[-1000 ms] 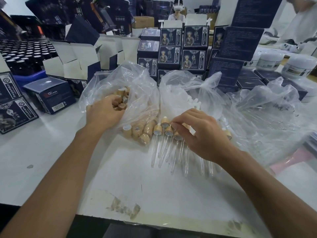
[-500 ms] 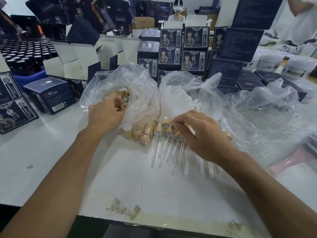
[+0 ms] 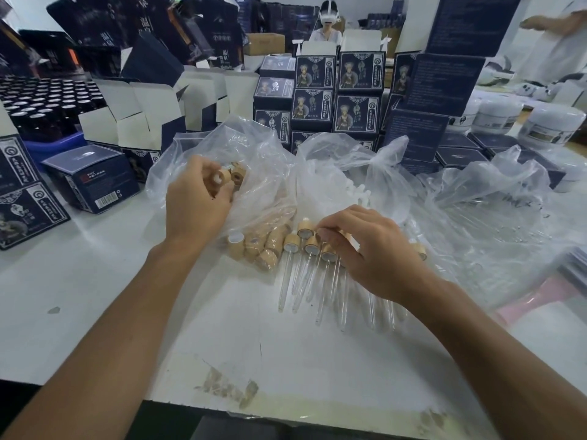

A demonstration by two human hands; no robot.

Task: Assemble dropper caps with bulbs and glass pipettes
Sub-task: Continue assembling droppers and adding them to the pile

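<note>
From the head view, the left hand (image 3: 197, 198) pinches a wooden dropper cap (image 3: 223, 177) at the mouth of a clear plastic bag (image 3: 266, 173); its white opening faces the camera. More caps (image 3: 254, 246) lie in that bag, below the grip. The right hand (image 3: 365, 249) curls over a row of assembled droppers (image 3: 313, 268) on the white table (image 3: 95, 281), caps away from the person, glass pipettes pointing toward them. Whether it holds one cannot be told. A second bag (image 3: 336, 173) beyond it holds white bulbs (image 3: 359, 192), blurred through the film.
</note>
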